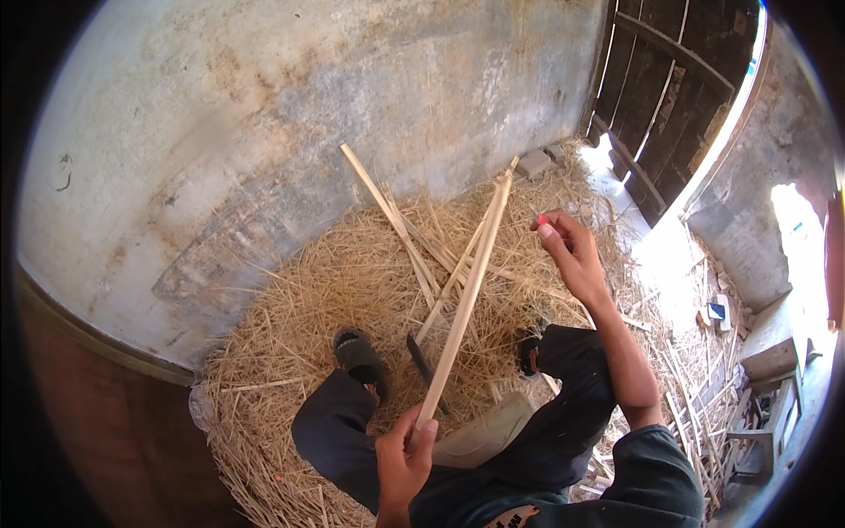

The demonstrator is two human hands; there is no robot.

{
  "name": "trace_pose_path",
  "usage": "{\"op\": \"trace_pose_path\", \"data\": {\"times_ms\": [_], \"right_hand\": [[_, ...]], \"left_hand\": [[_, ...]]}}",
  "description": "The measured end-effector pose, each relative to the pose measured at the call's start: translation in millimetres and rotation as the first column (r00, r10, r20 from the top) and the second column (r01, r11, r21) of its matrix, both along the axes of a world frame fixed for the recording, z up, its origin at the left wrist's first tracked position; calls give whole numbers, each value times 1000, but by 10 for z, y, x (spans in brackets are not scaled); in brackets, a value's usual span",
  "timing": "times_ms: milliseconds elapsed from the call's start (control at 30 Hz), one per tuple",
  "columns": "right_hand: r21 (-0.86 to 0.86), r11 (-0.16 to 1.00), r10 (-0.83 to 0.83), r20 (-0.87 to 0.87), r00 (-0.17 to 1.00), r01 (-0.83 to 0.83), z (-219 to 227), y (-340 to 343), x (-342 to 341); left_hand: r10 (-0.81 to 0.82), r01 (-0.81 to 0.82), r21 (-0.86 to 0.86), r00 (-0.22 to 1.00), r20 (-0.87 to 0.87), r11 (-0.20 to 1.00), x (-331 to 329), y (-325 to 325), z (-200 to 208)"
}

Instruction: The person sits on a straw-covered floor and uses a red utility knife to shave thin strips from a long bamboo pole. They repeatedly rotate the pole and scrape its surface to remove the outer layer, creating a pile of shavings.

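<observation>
My left hand (405,458) is closed around the near end of a long, pale bamboo strip (473,290). The strip slants up and away to the right, its far tip frayed. Out to the right, my right hand (570,257) pinches a small red object (541,220) between thumb and fingers; its kind is too small to tell. A dark blade (420,359), perhaps a knife, shows just left of the held strip, with its lower part hidden behind it. Other split strips (387,207) lie crossed beyond my feet.
Straw-like shavings (290,326) cover the floor around my sandalled feet (359,352). A stained wall (308,114) rises ahead. At the right are a dark plank door (669,88), a wooden frame (770,422) and a small blue-and-white item (718,310). A brick (533,165) sits by the wall.
</observation>
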State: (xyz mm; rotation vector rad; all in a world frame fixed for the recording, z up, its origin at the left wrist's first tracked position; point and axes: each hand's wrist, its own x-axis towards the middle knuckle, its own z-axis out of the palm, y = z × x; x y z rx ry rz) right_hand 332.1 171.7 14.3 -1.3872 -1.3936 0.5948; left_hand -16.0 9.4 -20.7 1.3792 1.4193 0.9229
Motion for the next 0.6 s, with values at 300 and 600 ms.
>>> {"op": "trace_pose_path", "data": {"times_ms": [300,600], "right_hand": [[28,975,216,111,970,-220,29,-283,-325],[244,879,228,540,810,-410,-77,-581,-797]], "left_hand": [[-115,179,-171,937,329,969,27,222,70],[-130,155,-102,966,222,983,236,352,254]]}}
